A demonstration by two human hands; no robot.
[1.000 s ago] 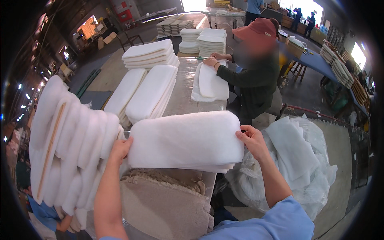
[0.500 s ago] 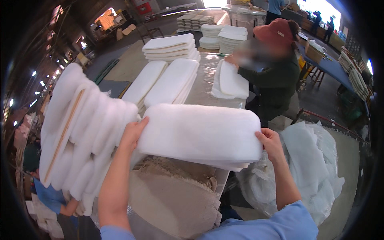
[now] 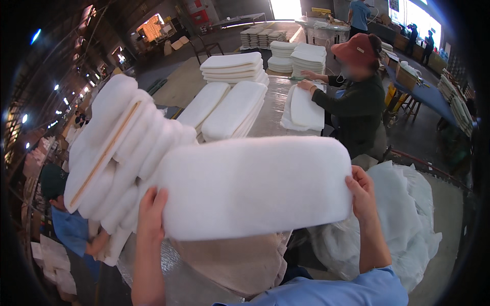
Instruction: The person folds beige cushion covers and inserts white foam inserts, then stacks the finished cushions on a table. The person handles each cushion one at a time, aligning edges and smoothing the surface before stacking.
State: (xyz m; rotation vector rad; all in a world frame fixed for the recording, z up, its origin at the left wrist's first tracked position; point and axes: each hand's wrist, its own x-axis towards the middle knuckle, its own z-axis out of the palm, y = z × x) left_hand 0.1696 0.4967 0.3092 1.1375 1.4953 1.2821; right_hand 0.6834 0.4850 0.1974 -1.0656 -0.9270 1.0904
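Between my hands a white padding sheet (image 3: 258, 188) with rounded corners is held up, its broad face toward me. My left hand (image 3: 152, 211) grips its left edge, thumb in front. On the opposite edge, my right hand (image 3: 361, 191) pinches the sheet between thumb and bent fingers. Below it, a beige cloth pile (image 3: 235, 262) lies on the plastic-covered table (image 3: 176, 275), partly hidden by the sheet. A tall heap of fluffy white padding (image 3: 122, 153) stands to the left, with a thin wooden strip (image 3: 106, 153) along it.
Stacks of white pads (image 3: 235, 109) stand farther along the table. Across on the right, a co-worker in a red hat (image 3: 360, 97) handles white pads (image 3: 304, 107). A large plastic bag of white sheets (image 3: 395, 219) sits at my right. Another person in blue (image 3: 71, 227) is at lower left.
The sheet has come up and nearer to me, its face tilted more upright. Both hands have moved with it and keep their grip. The co-worker's arms have shifted, and my view has turned slightly.
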